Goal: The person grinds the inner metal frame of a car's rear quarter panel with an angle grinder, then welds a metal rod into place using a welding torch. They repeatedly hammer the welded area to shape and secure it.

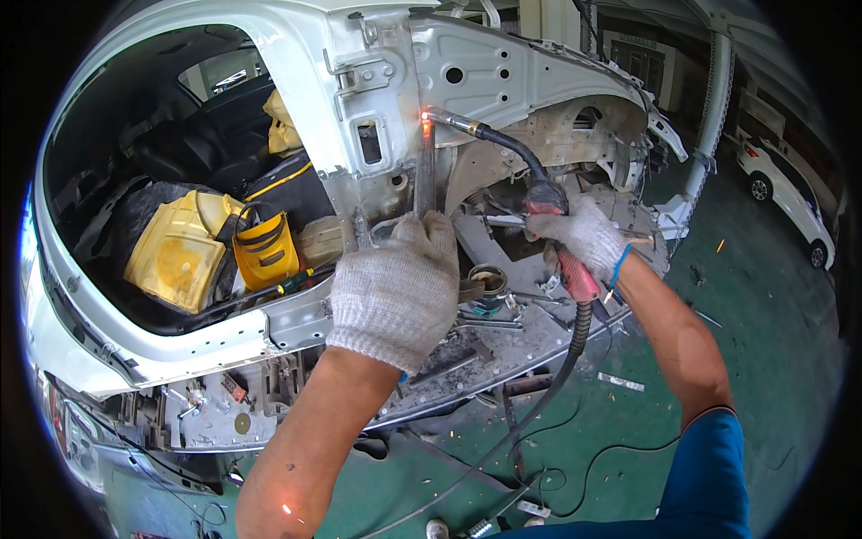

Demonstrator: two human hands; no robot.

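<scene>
My left hand, in a white knit glove, is closed around a grey metal bar that stands upright against the white car body. The bar's upper end glows orange where it meets the body seam. My right hand, also gloved, grips the red handle of a welding torch. Its curved neck reaches left, and the nozzle points at the glowing spot. A ribbed cable hangs from the handle. A dark flat metal end shows beside my left glove; whether I hold it is unclear.
An open can and several hand tools stand on the grey platform below. Yellow padded pieces and a yellow tool pouch lie in the door opening. Cables trail over the green floor. A white car is parked at right.
</scene>
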